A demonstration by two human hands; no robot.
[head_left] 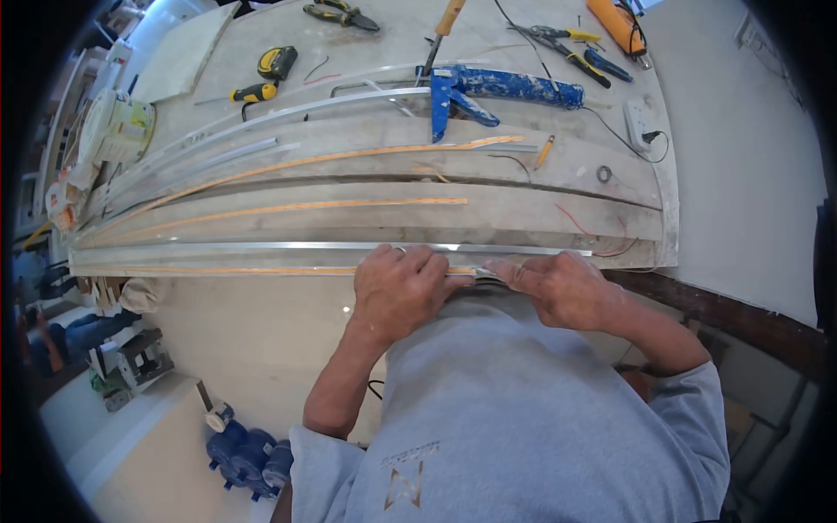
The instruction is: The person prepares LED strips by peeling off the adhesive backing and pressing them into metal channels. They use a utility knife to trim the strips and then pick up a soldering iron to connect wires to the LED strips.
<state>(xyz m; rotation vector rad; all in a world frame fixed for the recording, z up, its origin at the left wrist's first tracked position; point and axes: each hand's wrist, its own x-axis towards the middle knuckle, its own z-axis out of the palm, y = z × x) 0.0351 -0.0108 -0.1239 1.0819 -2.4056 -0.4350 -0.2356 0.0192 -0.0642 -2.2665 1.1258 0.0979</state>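
Grey shirt (523,401) nearest, I watch the left hand (394,289) grip the orange-striped strip (261,270) along the near edge of the table (370,52) while the right hand (571,292) seems to pinch its end (too small to swear from here), end-work, I judge, calling next for steady, light pressure.

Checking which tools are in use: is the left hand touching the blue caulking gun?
Apart: the head view shows worktop between the left hand and blue caulking gun.

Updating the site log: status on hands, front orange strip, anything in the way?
Left hand gripping front orange strip. Right hand at strip's right end. Strip lying along bench edge. Metal profile close behind, possibly in the way.
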